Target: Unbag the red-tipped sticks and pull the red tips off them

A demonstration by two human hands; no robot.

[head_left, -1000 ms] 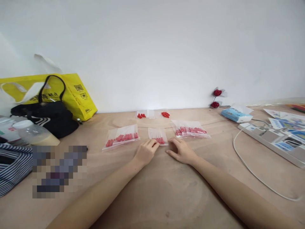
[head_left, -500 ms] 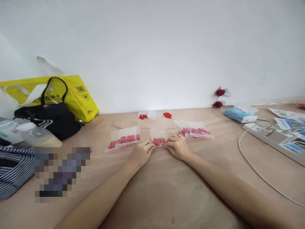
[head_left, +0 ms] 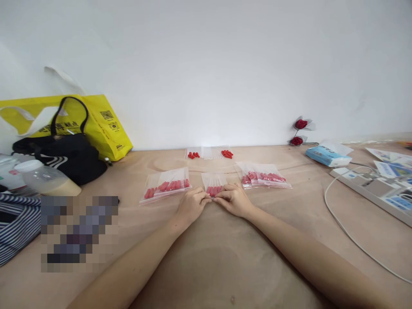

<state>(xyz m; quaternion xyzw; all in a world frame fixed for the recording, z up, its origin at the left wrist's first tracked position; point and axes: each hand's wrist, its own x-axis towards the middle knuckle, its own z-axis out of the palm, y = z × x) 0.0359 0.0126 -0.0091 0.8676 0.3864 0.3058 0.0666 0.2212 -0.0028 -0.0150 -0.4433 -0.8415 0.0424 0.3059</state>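
Note:
A small clear zip bag (head_left: 213,179) with several red capsule-shaped pieces (head_left: 213,190) in it lies flat in front of me. My left hand (head_left: 193,204) pinches the left end of the bag's near edge. Close beside it, my right hand (head_left: 234,200) pinches the same edge, its fingers partly covering the bag's right side. Overlapping filled zip bags (head_left: 170,180) lie just left of my hands. More filled zip bags (head_left: 265,176) overlap on the right. Against the wall, clear bags (head_left: 209,152) bear two small groups of red pieces (head_left: 227,154).
At the left stand a yellow shopping bag (head_left: 109,133), a black bag (head_left: 77,159) and a bottle (head_left: 41,176), near a striped cloth (head_left: 19,227). A tissue pack (head_left: 328,155), artificial roses (head_left: 296,140) and a power strip (head_left: 376,191) with a white cable (head_left: 341,223) occupy the right.
My right hand has slid left along the bag's near edge, closer to my left hand. My left hand keeps its pinch. The view has shifted slightly.

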